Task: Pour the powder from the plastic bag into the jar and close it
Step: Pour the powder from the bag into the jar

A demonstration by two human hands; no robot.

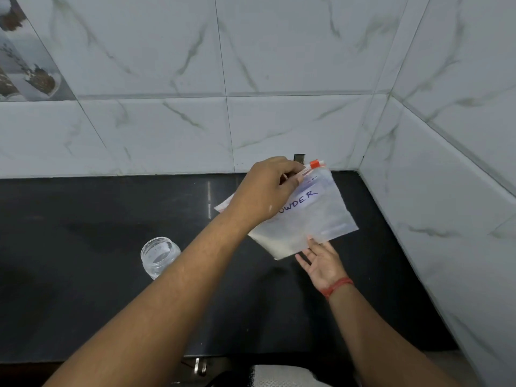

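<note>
Clear plastic bag tilted, zipper edge up-right, left hand pinching it, right hand spread beneath.

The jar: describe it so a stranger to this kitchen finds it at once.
Start at the black countertop below the marbled wall tiles. Left of the person's outstretched left forearm stands a small clear jar, open-mouthed, no lid on it. It is the only container standing on the counter; the plastic bag is held up in the hands.

Black countertop, marble-veined wall tiles, corner
</note>
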